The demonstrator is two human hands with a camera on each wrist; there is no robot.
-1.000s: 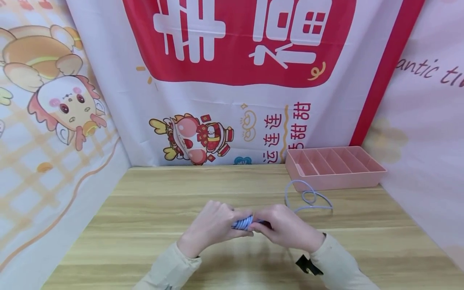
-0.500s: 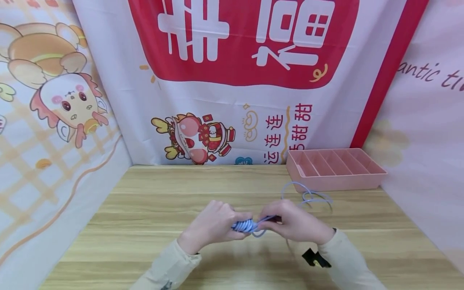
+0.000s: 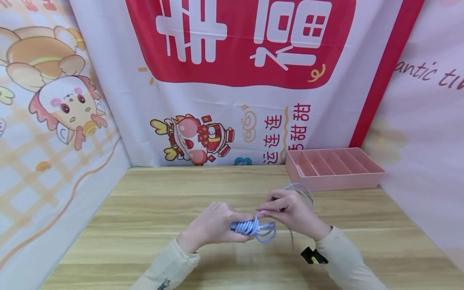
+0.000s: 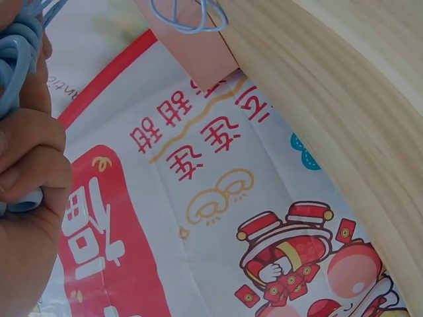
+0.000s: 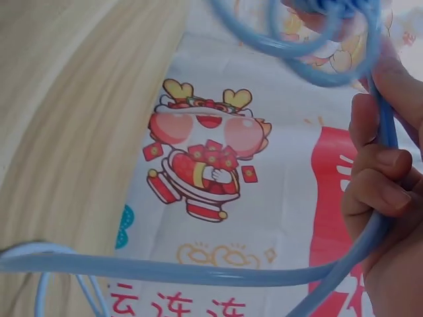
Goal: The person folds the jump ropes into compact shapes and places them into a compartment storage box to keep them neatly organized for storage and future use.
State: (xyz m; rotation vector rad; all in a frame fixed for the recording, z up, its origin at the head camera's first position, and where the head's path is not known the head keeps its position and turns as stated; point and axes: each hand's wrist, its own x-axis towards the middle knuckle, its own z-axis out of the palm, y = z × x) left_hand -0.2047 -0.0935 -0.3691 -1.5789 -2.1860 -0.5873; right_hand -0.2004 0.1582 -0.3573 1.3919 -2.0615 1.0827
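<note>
A light blue cable (image 3: 246, 227) is wound into a tight coiled bundle, with small loops sticking out at its right end. My left hand (image 3: 217, 225) grips the bundle, its fingers curled round it in the left wrist view. Just right of the bundle, my right hand (image 3: 290, 211) pinches a strand of the same cable between thumb and fingers. The right wrist view shows the strand running through the curled fingers (image 5: 380, 188) of that hand. From behind the right hand, a loose length of cable arcs toward the pink box, and another piece hangs below the hand.
A pink divided box (image 3: 337, 181) with several compartments stands at the back right of the wooden table (image 3: 163, 193). Printed cloths hang behind the table (image 3: 137, 133) and along both sides.
My right hand has drawn away from the bundle, up and to the right, with the strand. Loops now show at the bundle's right end. The left hand has stayed nearly still.
</note>
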